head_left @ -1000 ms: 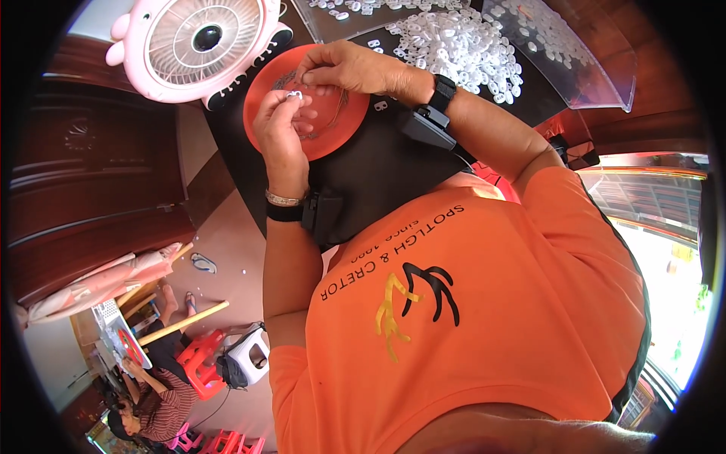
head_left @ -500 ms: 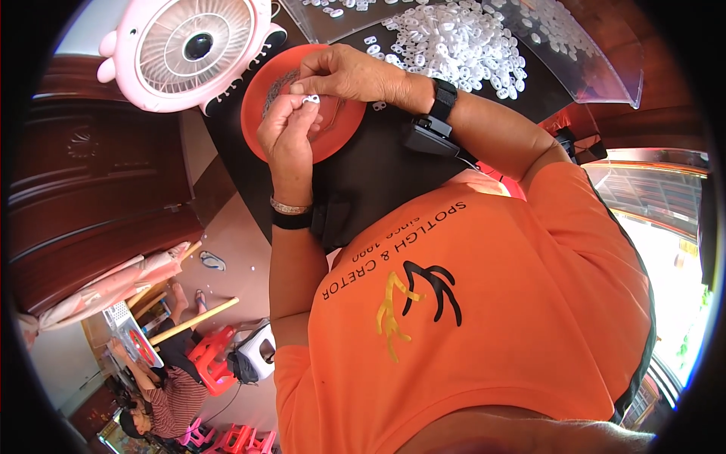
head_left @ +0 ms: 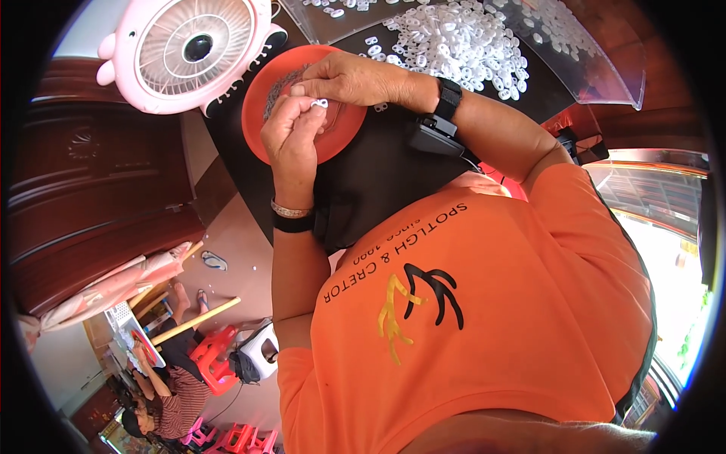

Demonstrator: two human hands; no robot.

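Note:
My left hand is closed, with a small white plastic piece with two holes pinched between thumb and fingers. My right hand meets it from the right, fingertips pressed together close to the left fingertips; whatever they grip is too small to make out. Both hands are over an orange-red plate. Inside that plate lies a heap of small grey metal-looking parts, partly hidden by my hands.
A big pile of similar white pieces covers the back of the dark table. Clear plastic panels flank it. A pink fan stands at the left. Further off, a person in a striped shirt works near red stools.
Both hands have shifted very slightly to the right and down, and the white piece is turned a little. The distant person's arms have moved.

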